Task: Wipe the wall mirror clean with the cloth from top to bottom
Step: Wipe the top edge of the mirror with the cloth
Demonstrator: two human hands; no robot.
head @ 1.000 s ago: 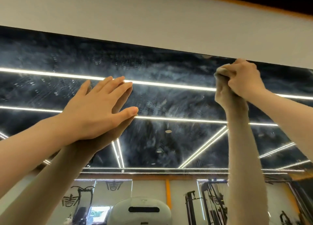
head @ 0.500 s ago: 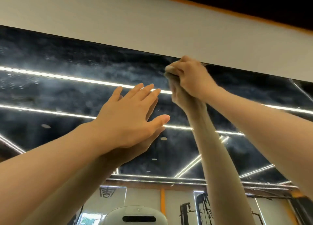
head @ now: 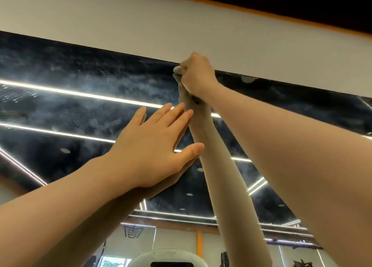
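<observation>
Left hand (head: 153, 146) flat, fingers (head: 177, 115) straight, right hand (head: 196, 74) raised, apparently fisted

The right hand (head: 196, 75) grips a small bunched pale cloth (head: 178, 70) against the top edge of the dark, smeared wall mirror (head: 80, 97), just under the white wall band (head: 141, 29). The left hand (head: 153, 146) lies flat on the glass below it, fingers straight.

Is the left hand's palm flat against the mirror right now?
Touching. In the head view the open left hand meets its own reflection in the mirror with no gap along the fingers and palm edge.
</observation>
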